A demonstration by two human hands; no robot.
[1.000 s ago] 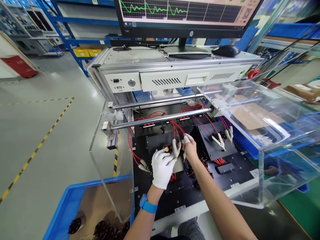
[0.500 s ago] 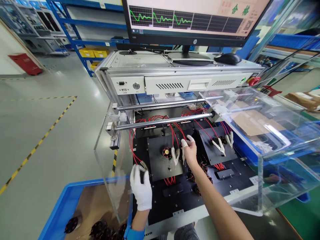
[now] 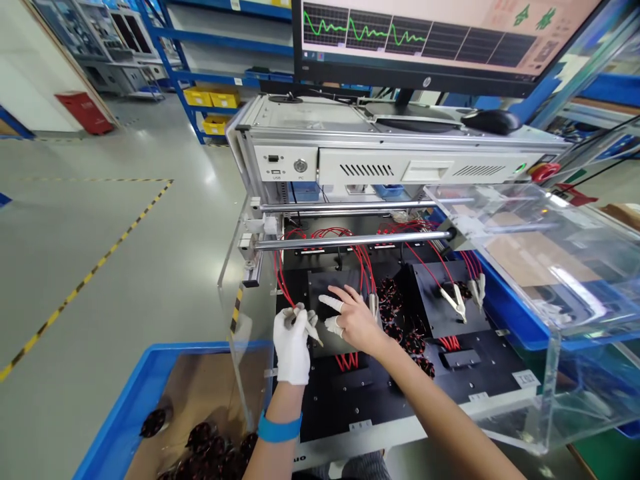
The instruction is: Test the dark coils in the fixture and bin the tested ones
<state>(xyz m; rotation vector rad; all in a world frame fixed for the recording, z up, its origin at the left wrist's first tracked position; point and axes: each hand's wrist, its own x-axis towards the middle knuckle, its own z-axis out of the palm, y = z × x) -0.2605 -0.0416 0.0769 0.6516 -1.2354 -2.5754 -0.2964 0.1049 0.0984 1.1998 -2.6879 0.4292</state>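
Note:
My left hand, in a white glove, is closed on a white-sleeved test clip at the end of red wires, by the left side of the left black plate. My right hand reaches over that plate with its fingers apart; white finger cots cover two of its digits. No object shows between them. It hides the plate's middle, where a small wound coil sat earlier. More clips hang just right of it. On the right black plate lies a white clip near another coil.
Wound coils fill the gap between the plates. A blue bin with several coils stands at lower left. The clear cover juts out on the right. Metal rails cross above the plates, below a monitor.
My right hand has moved left from the clips to above the left plate, its fingers spread. My left hand has risen slightly with its clip. The camera view has shifted left.

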